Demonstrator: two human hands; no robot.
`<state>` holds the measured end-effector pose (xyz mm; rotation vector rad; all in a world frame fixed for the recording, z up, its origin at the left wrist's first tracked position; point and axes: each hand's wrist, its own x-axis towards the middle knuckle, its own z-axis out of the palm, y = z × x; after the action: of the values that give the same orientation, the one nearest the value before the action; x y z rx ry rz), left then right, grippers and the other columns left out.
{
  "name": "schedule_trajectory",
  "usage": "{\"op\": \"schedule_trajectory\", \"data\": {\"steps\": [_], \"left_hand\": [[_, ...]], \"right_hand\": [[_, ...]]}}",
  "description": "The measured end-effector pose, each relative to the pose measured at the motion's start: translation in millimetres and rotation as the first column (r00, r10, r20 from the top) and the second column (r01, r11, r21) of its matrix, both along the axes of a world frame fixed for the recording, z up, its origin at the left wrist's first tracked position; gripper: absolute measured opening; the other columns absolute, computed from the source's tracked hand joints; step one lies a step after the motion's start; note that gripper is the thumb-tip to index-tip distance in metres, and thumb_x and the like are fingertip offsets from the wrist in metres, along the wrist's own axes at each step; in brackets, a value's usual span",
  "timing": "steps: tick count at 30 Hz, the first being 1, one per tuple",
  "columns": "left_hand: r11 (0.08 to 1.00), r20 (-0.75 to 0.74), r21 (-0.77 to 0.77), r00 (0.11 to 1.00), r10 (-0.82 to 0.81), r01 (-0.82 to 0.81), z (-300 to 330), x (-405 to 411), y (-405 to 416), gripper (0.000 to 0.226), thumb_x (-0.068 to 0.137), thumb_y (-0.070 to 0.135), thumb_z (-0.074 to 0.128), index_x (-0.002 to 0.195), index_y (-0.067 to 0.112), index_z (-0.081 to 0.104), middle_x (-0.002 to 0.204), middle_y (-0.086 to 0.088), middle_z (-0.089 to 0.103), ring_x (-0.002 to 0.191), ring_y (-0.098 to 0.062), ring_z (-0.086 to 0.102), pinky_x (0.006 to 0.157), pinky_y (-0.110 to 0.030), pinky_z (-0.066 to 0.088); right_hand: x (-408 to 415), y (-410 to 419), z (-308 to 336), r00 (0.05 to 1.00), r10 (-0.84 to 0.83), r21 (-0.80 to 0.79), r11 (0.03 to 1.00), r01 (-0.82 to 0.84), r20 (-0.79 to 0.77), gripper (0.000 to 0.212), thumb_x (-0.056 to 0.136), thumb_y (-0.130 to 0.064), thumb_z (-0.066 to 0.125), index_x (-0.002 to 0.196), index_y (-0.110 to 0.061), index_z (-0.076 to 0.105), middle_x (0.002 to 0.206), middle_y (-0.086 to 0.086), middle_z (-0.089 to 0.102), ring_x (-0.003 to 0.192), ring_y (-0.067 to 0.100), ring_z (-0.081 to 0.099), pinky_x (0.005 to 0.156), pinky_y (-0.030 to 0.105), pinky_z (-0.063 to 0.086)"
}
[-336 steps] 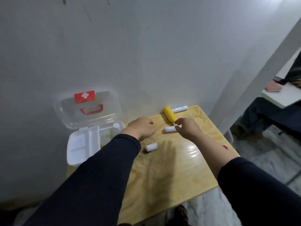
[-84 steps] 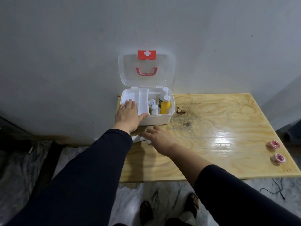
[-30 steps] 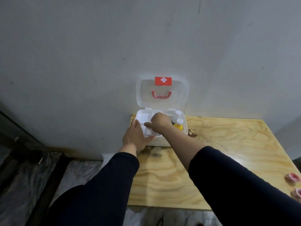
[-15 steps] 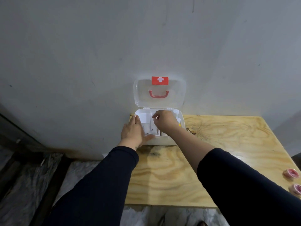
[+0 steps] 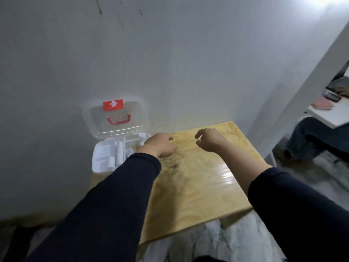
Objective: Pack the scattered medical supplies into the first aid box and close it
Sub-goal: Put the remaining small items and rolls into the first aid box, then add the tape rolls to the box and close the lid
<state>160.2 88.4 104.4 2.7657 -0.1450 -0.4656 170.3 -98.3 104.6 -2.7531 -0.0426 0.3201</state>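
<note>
— While the first aid box (image 5: 105, 157) sits open at centre left of the frame, where are the hands?
— Over the wooden table (image 5: 198, 186). Left hand (image 5: 160, 146) hangs just right of the box, fingers loosely curled, empty. Right hand (image 5: 209, 141) hovers near frame centre, its grip half open, holding nothing.
— And the lid (image 5: 115, 118)?
— Upright against the wall (image 5: 170, 53).

Grey wall (image 5: 170, 53), wooden table (image 5: 198, 186), seemingly marble floor (image 5: 217, 242)

The table (image 5: 198, 182) is pale plywood, glossy with glare on its right side. The first aid box (image 5: 103, 159) is smooth white plastic; its lid (image 5: 115, 120) is clear plastic. The wall (image 5: 170, 53) looks matt.
</note>
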Motion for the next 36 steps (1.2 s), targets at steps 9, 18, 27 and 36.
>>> {"op": "schedule_trajectory", "data": {"steps": [9,18,27,36], "left_hand": [[0.993,-0.158,-0.061,0.981,-0.114,0.105,-50.0,-6.1,-138.3,0.055,0.095,0.043,0.049,0.143,0.016,0.045,0.147,-0.002,0.047,0.13,-0.023,0.049,0.106,-0.038,0.043],[0.991,-0.217,-0.063,0.968,-0.126,0.115,-89.8,-14.0,-201.6,0.053,0.094,0.042,0.052,0.14,0.017,0.048,0.144,-0.002,0.05,0.127,-0.022,0.052,0.104,-0.04,0.044],[0.994,-0.187,-0.048,0.977,-0.102,0.095,-98.4,-23.2,-217.3,0.05,0.092,0.04,0.054,0.137,0.018,0.052,0.138,0.0,0.056,0.122,-0.021,0.056,0.101,-0.039,0.047],[1.0,-0.121,0.003,0.992,0.017,-0.017,-61.2,-23.0,-161.8,0.052,0.091,0.04,0.052,0.139,0.02,0.05,0.145,0.0,0.05,0.13,-0.022,0.05,0.106,-0.039,0.043]], "right_hand": [[-25.2,-153.0,-58.9,0.978,-0.135,-0.136,0.984,0.113,-0.16,0.046,0.09,-0.014,0.05,0.135,-0.022,0.048,0.138,0.009,0.047,0.119,0.03,0.052,0.089,0.035,0.049],[-45.3,-210.6,-116.7,0.952,-0.134,-0.134,0.986,0.1,-0.275,0.057,0.091,-0.014,0.05,0.144,-0.023,0.032,0.143,0.011,0.033,0.128,0.036,0.04,0.107,0.045,0.039],[-54.9,-212.4,-126.2,0.996,-0.066,-0.078,0.995,0.062,-0.053,0.025,0.091,-0.01,0.051,0.113,-0.02,0.056,0.118,0.007,0.048,0.1,0.03,0.052,0.075,0.035,0.046],[-19.1,-141.3,-66.4,0.995,0.099,0.112,0.989,-0.101,0.026,0.036,0.081,-0.002,0.055,0.11,-0.022,0.06,0.114,0.007,0.051,0.092,0.029,0.061,0.078,0.037,0.055]]}}
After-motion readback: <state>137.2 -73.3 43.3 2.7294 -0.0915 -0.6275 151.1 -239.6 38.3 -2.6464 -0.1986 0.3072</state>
